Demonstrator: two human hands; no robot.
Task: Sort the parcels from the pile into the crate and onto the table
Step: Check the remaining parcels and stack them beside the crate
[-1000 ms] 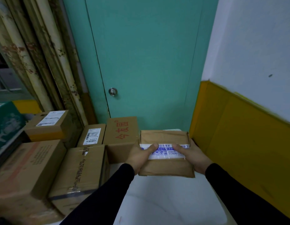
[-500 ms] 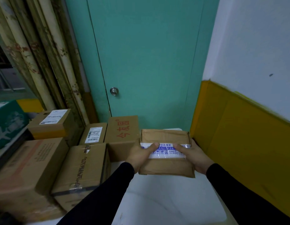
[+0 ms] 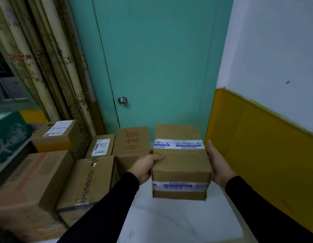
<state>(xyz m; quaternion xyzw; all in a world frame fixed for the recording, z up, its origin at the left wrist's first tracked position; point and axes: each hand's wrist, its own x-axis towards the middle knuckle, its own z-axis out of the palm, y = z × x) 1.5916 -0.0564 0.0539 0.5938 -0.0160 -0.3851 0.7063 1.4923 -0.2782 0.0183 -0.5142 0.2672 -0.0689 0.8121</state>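
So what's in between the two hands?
The brown parcel with blue-and-white tape. The left hand and right hand hold its sides, shown in the head view.

A teal door (image 3: 152,58) fills the far wall, its round metal knob (image 3: 122,100) low on the left side. To the right stands a white wall (image 3: 275,50) with a yellow lower panel (image 3: 266,146). On the left hang pale floral curtains (image 3: 38,58) beside a window (image 3: 5,85) with a dim view beyond. The light is dull and cool throughout
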